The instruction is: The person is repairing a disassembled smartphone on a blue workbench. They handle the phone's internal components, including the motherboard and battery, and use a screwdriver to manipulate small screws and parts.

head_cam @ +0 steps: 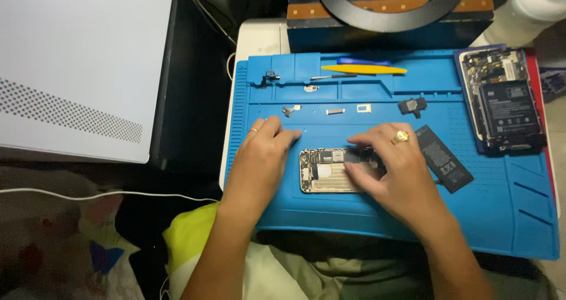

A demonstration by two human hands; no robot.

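Observation:
An opened phone body (323, 171) lies on a blue work mat (501, 205), its insides facing up. My left hand (264, 158) rests on the mat at the phone's left end, fingers curled beside it. My right hand (390, 164), with a gold ring, lies over the phone's right half, fingertips pressing on its inner parts. A black flat battery (445, 158) lies on the mat just right of that hand.
A second opened phone (502, 102) sits at the mat's right rear. A yellow pry tool (364, 69), a blue pry tool (361, 61), a small screwdriver and several tiny parts lie along the mat's back trays. A white box (76, 64) stands left.

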